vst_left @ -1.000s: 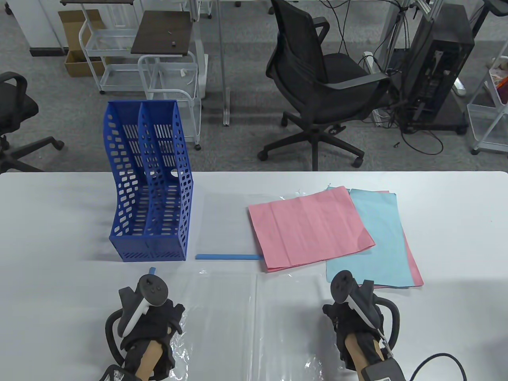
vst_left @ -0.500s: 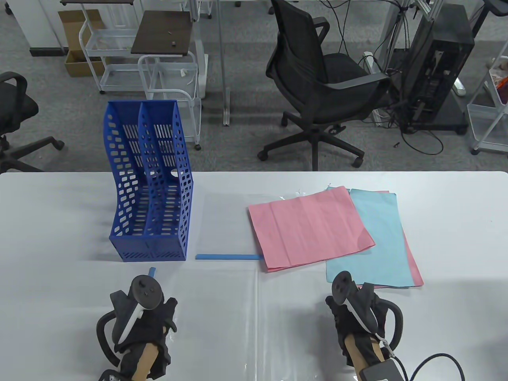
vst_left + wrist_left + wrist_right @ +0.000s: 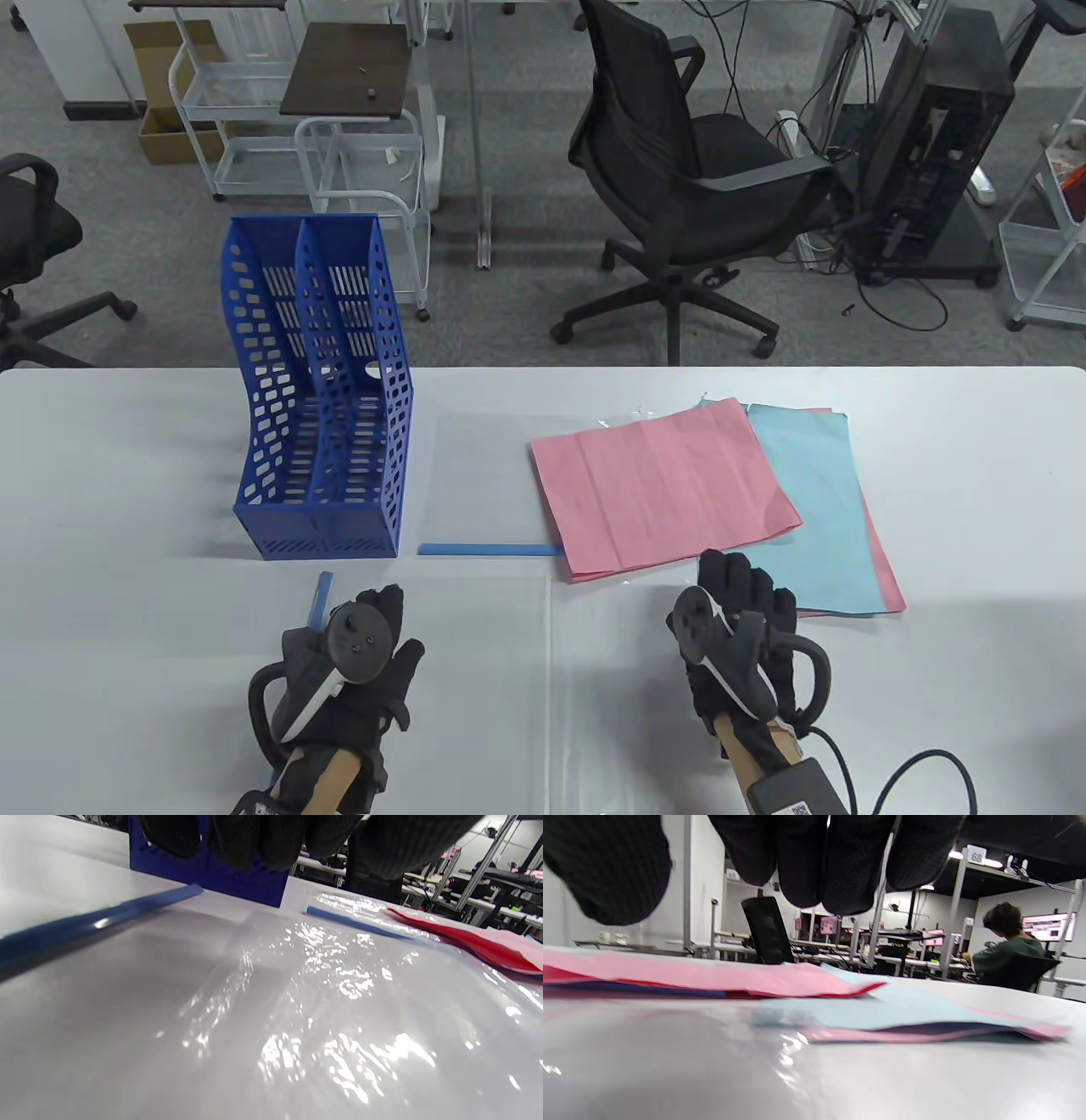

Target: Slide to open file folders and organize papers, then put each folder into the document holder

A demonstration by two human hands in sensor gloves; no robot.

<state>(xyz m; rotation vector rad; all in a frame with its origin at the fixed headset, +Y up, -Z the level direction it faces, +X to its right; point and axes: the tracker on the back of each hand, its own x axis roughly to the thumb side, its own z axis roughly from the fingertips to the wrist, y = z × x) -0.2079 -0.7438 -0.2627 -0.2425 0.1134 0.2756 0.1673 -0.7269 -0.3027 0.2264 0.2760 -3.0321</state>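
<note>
On the near half of the white table a clear, glossy plastic file folder lies spread flat, its blue slide bar loose at its left edge. Both hands rest on it with fingers spread and straight: the left hand near the bar, the right hand at the folder's right part, fingertips just short of the light-blue sheets. Pink paper sheets overlap those sheets and a second clear folder, whose blue slide bar lies along its near edge. At the left stands an upright blue perforated plastic document holder; both its compartments hold nothing. Bare tabletop lies to the far left and far right.
</note>
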